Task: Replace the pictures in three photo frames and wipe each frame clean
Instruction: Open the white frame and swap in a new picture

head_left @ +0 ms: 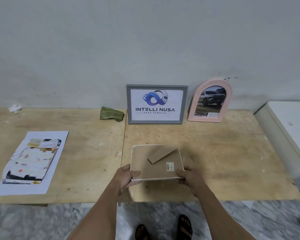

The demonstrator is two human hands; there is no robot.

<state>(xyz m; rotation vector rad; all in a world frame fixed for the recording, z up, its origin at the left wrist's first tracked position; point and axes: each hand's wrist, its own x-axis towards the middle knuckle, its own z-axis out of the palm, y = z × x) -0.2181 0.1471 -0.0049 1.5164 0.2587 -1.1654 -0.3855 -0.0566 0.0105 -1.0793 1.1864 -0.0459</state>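
Observation:
A white photo frame (156, 163) is held face down just above the plywood table (232, 153), its brown cardboard back and folded stand showing. My left hand (126, 177) grips its near left corner, thumb on the backing. My right hand (187, 175) grips the near right corner. A grey frame (156, 103) with a logo print leans on the wall. Beside it on the right stands a pink arched frame (210, 101) with a car picture. A folded green cloth (112, 114) lies left of the grey frame. A printed sheet (32, 161) lies at the table's left.
A crumpled white scrap (15, 108) sits at the back left by the wall. A white cabinet or box (289, 129) borders the table's right end. Below the table's front edge are marble floor and my sandalled feet (164, 229).

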